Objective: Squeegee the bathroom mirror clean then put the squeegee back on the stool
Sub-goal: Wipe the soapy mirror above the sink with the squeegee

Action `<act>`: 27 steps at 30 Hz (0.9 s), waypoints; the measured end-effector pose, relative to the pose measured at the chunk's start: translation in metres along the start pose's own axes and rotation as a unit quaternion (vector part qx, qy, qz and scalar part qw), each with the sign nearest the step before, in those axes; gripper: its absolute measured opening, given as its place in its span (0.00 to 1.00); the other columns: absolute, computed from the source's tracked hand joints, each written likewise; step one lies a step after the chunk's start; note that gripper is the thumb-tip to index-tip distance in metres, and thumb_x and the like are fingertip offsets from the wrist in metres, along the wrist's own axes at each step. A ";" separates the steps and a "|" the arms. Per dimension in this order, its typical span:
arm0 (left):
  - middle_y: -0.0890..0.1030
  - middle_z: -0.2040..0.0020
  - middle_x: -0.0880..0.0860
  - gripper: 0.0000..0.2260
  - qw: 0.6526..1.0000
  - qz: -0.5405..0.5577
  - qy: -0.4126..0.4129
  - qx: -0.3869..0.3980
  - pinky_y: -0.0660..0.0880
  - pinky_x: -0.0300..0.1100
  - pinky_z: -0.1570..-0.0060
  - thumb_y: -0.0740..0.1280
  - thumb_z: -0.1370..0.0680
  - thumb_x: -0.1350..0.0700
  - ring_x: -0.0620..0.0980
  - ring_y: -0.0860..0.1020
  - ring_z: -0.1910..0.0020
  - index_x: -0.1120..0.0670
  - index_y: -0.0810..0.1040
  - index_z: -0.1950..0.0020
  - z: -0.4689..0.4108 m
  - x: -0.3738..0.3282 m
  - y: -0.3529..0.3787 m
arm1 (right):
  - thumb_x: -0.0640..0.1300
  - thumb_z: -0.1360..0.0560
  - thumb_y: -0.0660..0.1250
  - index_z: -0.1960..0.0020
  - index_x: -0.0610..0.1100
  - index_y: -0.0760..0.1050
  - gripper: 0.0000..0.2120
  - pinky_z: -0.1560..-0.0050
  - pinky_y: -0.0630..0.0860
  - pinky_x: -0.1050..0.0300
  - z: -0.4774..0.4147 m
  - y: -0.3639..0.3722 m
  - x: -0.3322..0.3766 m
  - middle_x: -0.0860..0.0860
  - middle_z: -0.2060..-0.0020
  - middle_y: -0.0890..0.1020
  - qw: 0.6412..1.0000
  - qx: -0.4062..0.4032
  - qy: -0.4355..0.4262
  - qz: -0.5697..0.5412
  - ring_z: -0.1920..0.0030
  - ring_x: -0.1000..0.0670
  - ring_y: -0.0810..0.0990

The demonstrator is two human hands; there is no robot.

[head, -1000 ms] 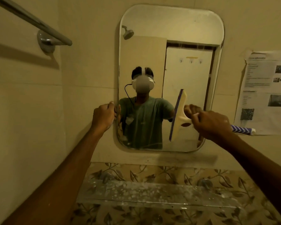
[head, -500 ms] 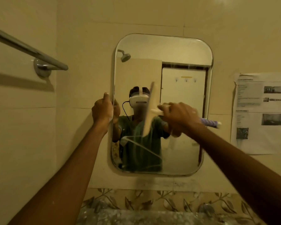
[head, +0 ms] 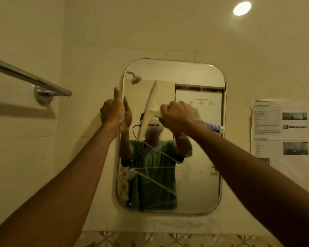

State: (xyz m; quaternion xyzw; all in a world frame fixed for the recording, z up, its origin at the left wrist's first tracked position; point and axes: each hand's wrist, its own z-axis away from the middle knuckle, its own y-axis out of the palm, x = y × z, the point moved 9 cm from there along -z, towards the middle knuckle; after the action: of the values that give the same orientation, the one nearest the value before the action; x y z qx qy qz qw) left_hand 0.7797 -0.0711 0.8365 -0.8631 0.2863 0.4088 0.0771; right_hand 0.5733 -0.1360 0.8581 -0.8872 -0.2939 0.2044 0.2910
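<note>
A rounded-corner mirror [head: 200, 175] hangs on the cream tiled wall. Thin wet streaks cross its lower half. My right hand [head: 178, 115] is closed around the handle of a white squeegee [head: 148, 109], whose blade stands nearly upright, tilted, against the upper left of the glass. The purple-striped end of the handle sticks out to the right of my wrist. My left hand [head: 112, 111] grips the mirror's left edge, thumb pointing up. The stool is out of view.
A chrome towel bar [head: 30, 79] juts from the left wall at hand height. A printed paper notice [head: 280, 129] is stuck to the wall right of the mirror. A ceiling light [head: 242, 8] glows at top right. Leaf-patterned tiles run below.
My right hand has swept the squeegee from the mirror's lower right up and leftward to the upper left. My view has tilted upward; the glass shelf has dropped out of sight. My left hand stays on the edge.
</note>
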 end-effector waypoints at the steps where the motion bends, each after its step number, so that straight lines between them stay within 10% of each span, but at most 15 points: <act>1: 0.77 0.62 0.49 0.28 1.000 0.007 -0.016 -0.001 0.69 0.41 0.63 0.47 0.20 0.37 0.46 0.75 0.63 0.55 0.78 0.52 -0.002 0.002 0.000 | 0.54 0.19 0.54 0.55 0.47 0.72 0.14 0.70 0.65 0.58 -0.009 -0.005 0.012 0.50 0.65 0.75 1.000 -0.013 -0.008 0.012 0.68 0.52 0.73; 7: 0.82 0.48 0.58 0.32 0.997 0.040 -0.063 0.007 0.76 0.51 0.46 0.47 0.21 0.36 0.56 0.79 0.50 0.59 0.78 0.43 -0.012 0.017 0.001 | 0.55 0.20 0.57 0.58 0.51 0.66 0.11 0.69 0.67 0.58 0.014 -0.022 -0.033 0.53 0.67 0.71 0.994 -0.003 -0.057 0.090 0.67 0.52 0.73; 14: 0.83 0.59 0.57 0.26 0.992 0.082 -0.051 0.080 0.78 0.54 0.46 0.53 0.21 0.39 0.56 0.81 0.57 0.58 0.80 0.55 -0.024 0.006 -0.002 | 0.55 0.21 0.54 0.64 0.48 0.69 0.17 0.70 0.66 0.59 0.044 -0.044 -0.169 0.48 0.70 0.75 0.988 -0.038 0.147 0.043 0.71 0.50 0.73; 27: 0.78 0.67 0.54 0.32 0.975 0.154 -0.107 0.117 0.71 0.42 0.68 0.44 0.20 0.37 0.49 0.73 0.73 0.58 0.78 0.58 -0.036 -0.018 0.017 | 0.54 0.19 0.53 0.65 0.51 0.64 0.17 0.68 0.65 0.58 -0.086 -0.059 0.029 0.51 0.68 0.72 0.995 -0.045 -0.048 0.077 0.68 0.52 0.71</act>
State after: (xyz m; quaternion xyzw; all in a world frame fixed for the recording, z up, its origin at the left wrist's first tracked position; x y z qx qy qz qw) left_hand 0.7856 -0.0906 0.8753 -0.7449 0.4517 0.4694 0.1437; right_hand 0.6167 -0.1130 0.9545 -0.9085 -0.2472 0.2556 0.2197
